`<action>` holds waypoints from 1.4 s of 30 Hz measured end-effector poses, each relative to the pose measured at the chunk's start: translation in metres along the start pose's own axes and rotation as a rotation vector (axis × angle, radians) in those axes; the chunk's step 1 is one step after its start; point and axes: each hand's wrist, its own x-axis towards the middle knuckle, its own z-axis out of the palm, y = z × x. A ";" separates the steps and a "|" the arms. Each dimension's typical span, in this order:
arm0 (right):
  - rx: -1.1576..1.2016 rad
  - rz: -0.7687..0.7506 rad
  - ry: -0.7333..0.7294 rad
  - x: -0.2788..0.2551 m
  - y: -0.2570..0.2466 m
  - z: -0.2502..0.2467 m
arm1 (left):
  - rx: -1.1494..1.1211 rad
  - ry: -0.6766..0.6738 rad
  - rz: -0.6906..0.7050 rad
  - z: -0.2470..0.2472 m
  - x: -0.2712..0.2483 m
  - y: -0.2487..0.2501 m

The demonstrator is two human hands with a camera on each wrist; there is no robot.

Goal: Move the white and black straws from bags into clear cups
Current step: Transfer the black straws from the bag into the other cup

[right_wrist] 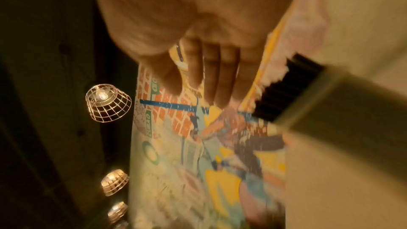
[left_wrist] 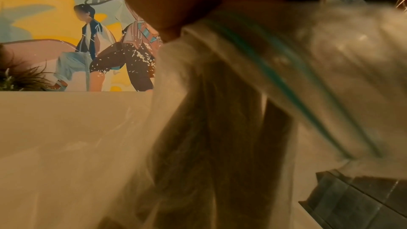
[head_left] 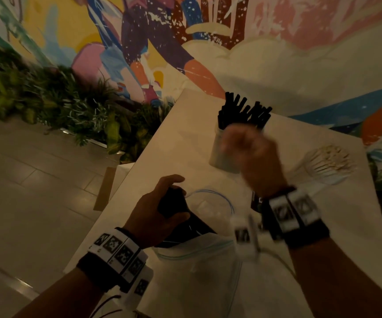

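A clear cup [head_left: 222, 157] packed with black straws [head_left: 242, 111] stands at the far middle of the white table [head_left: 162, 152]. My right hand [head_left: 247, 145] is blurred just in front of it; the right wrist view shows its fingers [right_wrist: 211, 76] straight and empty, with the cup [right_wrist: 343, 111] and its black straws [right_wrist: 286, 90] beside them. My left hand [head_left: 174, 198] grips a bundle of black straws [head_left: 185, 228] through a clear zip bag [head_left: 199, 260]. The left wrist view shows that bag [left_wrist: 286, 58] with dark straws [left_wrist: 220, 128] inside. A second clear cup [head_left: 329, 161] holds white straws.
The table's left edge [head_left: 125, 180] drops to a tiled floor [head_left: 25, 191], where a brown flat board [head_left: 105, 189] leans. Green plants [head_left: 47, 99] line the painted mural wall [head_left: 208, 42]. Wire-caged lamps [right_wrist: 108, 102] hang overhead.
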 end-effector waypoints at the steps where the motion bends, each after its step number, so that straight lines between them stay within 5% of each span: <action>1: 0.071 0.090 -0.205 -0.026 0.001 0.009 | -0.003 -0.002 0.000 0.000 0.000 -0.001; 3: 0.004 0.180 -0.444 -0.064 0.012 0.028 | -0.009 0.005 -0.006 -0.003 0.001 -0.003; 5: -0.107 0.196 -0.481 -0.085 0.029 0.041 | 0.012 -0.006 0.009 -0.004 0.003 -0.004; 10: -0.097 0.199 -0.300 -0.096 0.048 0.057 | 0.012 -0.029 0.055 -0.001 0.003 -0.002; 28: -0.072 0.013 -0.080 -0.098 0.059 0.060 | 0.054 -0.014 0.032 -0.001 0.002 -0.008; 36: 0.296 -0.077 0.140 -0.083 0.045 0.044 | -0.002 -0.021 0.051 -0.002 -0.003 -0.008; 42: 0.225 0.113 0.086 -0.080 0.070 0.049 | -0.008 -0.028 0.048 0.001 -0.002 -0.002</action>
